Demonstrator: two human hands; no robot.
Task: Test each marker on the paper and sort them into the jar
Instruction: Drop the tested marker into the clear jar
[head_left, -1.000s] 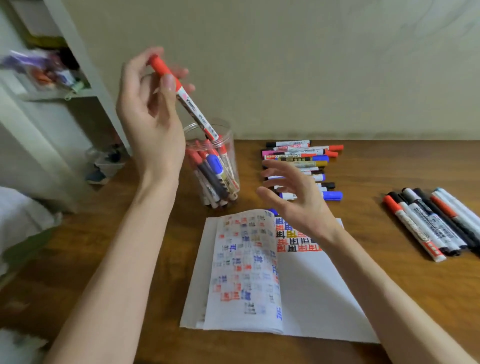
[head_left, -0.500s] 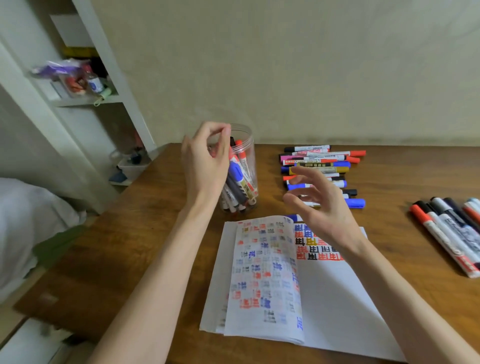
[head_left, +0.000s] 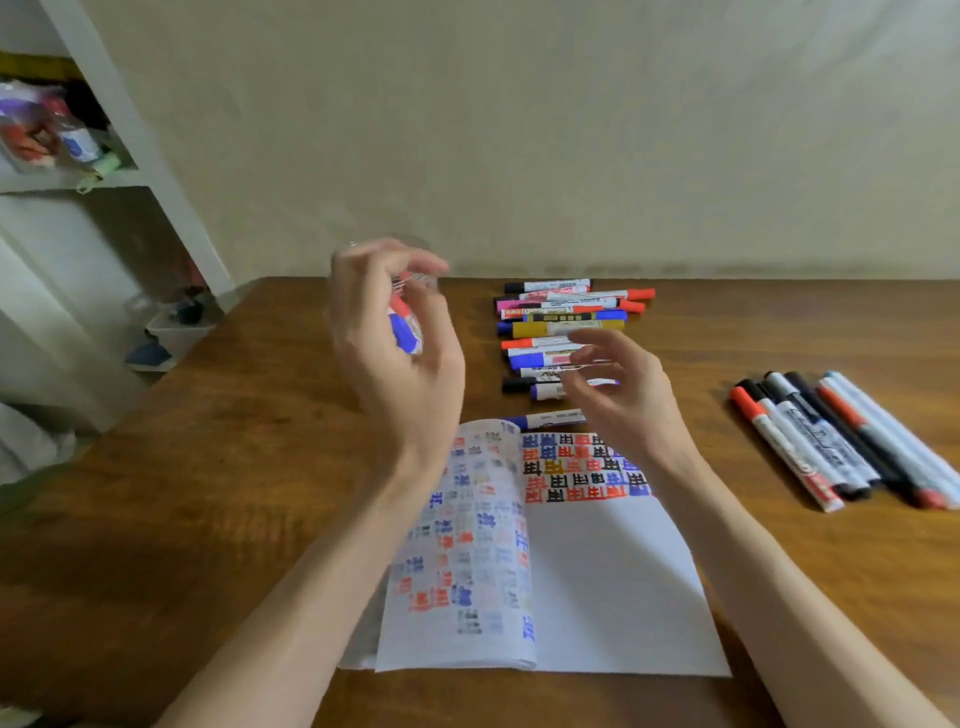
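Tallied one jar (head_left: 415, 332) at 11 o'clock, one paper (head_left: 597, 571) at 6, roughly twelve loose markers (head_left: 561, 328) at 12, about seven markers (head_left: 831, 441) at 3.

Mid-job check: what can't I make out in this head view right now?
- The jar: head view, mostly hidden behind the left hand and motion-blurred; contents uncountable.
- The loose markers: nearest ones covered by the right hand.
- The row of markers: far-right ones cut off by the frame edge.
- The marker labels: too small to read.
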